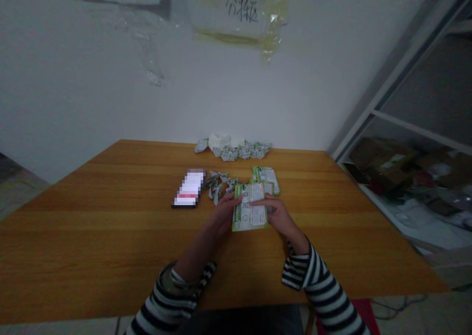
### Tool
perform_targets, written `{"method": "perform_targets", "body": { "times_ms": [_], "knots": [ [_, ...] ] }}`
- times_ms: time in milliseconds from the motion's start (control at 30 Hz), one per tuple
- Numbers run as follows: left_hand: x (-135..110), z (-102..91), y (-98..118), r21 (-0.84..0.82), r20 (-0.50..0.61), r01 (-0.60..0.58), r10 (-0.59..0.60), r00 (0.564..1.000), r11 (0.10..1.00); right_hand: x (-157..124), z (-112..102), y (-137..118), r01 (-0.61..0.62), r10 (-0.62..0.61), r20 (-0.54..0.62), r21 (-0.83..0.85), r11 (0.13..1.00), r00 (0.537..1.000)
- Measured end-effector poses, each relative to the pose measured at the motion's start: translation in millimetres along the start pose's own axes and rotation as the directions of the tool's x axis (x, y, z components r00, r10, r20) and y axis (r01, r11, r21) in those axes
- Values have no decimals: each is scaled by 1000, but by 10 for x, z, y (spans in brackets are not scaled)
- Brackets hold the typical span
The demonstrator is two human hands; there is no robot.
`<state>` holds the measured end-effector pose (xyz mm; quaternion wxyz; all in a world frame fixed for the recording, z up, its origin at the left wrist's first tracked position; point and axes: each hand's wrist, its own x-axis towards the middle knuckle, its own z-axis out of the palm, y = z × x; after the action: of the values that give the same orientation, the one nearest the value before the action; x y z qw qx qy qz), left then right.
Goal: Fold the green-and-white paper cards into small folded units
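The left hand point(223, 214) and right hand point(279, 218) pinch a green paper leaflet point(250, 218) by its sides; it looks light, floppy, easily creased.

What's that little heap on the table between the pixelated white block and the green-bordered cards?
In the head view, small folded pieces of printed paper lie on the wooden table between the pixelated white block and the green-bordered cards.

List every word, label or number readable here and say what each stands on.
"分拣": handwritten in black on the paper sign taped to the wall.
Green-bordered printed sheet: print too small to read.
Pixelated rectangular item: blurred, nothing readable.
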<state>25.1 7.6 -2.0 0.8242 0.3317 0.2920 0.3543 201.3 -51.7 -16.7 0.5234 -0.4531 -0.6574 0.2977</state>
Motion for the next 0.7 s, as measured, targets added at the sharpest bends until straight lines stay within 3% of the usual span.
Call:
{"method": "perform_targets", "body": {
  "times_ms": [167,300,400,533,600,700],
  "knots": [
    [53,-84,-23,74,-185,-129,141,973,989,18,33,-17,10,-9,44,-25,1000,999],
    [51,-109,21,90,-200,-158,173,964,983,28,107,6,24,-23,13,-26,999,1000],
    [64,-99,35,76,-144,-133,143,979,988,31,171,52,-38,37,-181,0,999,983],
    [121,-53,-41,45,-131,-88,93,987,995,26,231,108,-201,224,-465,100,975,857],
    [139,-28,-91,64,-117,-103,110,987,993,24,239,108,-227,248,-512,104,968,823],
    [129,-7,-131,153,-19,-176,181,983,972,25,235,82,-225,229,-529,74,972,817]
  ]
}}
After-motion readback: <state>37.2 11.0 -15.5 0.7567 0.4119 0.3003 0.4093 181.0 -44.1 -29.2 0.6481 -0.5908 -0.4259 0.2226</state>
